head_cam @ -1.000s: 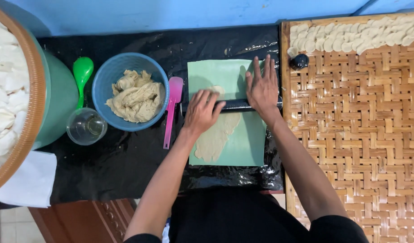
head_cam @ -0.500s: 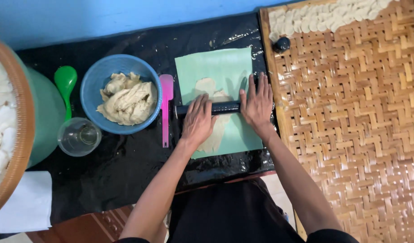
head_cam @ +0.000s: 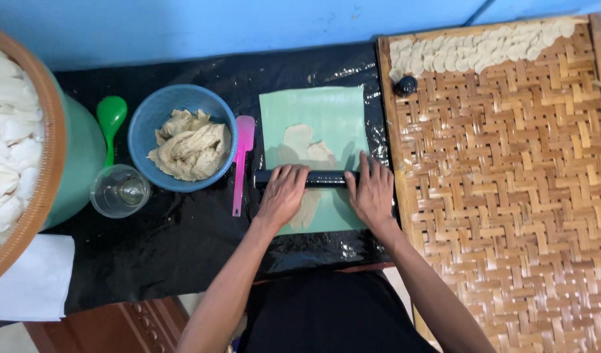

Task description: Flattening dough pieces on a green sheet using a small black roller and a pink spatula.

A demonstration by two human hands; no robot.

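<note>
Counted: two hands, left [head_cam: 284, 193] and right [head_cam: 372, 193]; one black rolling pin [head_cam: 313, 178]; one green sheet [head_cam: 313, 114]; one blue bowl [head_cam: 147, 124] of dough; one pink spatula [head_cam: 242, 157]; one green spoon [head_cam: 110, 117]; one clear cup [head_cam: 119, 191]; one woven tray [head_cam: 509, 196].

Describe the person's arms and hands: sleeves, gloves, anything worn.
Both arms are bare from wrist to past the elbow; no sleeves show. The left hand and right hand wear no gloves, and no rings, watch or bracelets can be seen. The fingernails look short and unpainted. Below the arms, the person wears dark, plain clothing.
</note>
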